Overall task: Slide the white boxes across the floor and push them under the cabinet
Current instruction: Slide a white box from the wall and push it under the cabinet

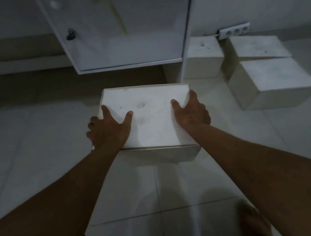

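Grip: L hand (108, 130) + R hand (190, 112) clamp white box (147, 116) sides | on floor (38, 150) before cabinet (122, 34) | no legible text

Open gap under the cabinet (122, 34) at 12 o'clock, floor (37, 141) bare up to it. Cabinet side panel (187, 65) at 1 o'clock bounding that gap. Three white boxes (269, 83) clustered at 2 o'clock, power strip (235, 30) behind. Free tile toward 9 o'clock.
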Tool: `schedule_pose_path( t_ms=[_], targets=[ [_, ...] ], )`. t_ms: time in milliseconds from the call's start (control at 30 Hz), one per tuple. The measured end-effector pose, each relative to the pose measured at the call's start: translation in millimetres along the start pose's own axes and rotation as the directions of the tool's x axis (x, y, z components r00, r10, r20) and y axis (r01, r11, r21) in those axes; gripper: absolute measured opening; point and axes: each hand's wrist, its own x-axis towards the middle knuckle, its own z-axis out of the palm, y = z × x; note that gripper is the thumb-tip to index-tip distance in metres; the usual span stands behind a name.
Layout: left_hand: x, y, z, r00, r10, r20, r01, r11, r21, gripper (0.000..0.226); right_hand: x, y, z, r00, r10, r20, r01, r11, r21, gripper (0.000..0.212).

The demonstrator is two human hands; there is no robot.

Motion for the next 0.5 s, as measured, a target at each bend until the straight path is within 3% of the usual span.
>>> schedule_pose_path(
  t_ms=[500],
  targets=[
    [30,-30,92,0.995,-0.072,0.063,0.075,0.996,-0.045,0.097,31,53,102,0.994,0.005,0.112,-0.01,0.999,0.044,0.077]
  ],
)
